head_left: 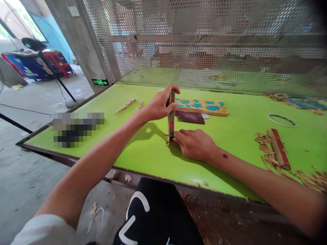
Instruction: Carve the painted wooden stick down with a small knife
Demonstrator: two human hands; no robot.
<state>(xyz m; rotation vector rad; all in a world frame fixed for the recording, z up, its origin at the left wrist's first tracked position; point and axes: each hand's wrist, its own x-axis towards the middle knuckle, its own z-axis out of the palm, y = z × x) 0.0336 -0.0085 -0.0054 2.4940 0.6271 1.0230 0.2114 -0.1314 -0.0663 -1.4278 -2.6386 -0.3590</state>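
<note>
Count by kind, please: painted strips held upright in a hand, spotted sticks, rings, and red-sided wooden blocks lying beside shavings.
Painted strip in the left hand: 1
Spotted sticks: 2
Ring: 1
Red-sided wooden block: 1
Total: 5

From my remote position I note a green-topped counter [235, 136] with a dark edge, backed by a grey perforated metal screen [204, 30] through which a further green surface [158, 73] shows. A grey pillar [81, 44] stands at its left, carrying a white box [74, 11]; a green exit sign [100, 82] sits low, arrow pointing right. Beyond, I record a pale grey floor [15, 146], a blue-covered table [27, 66], a red stool [56, 60], and daylight through a window [29, 22] beside a light-blue wall [55, 34].
</note>
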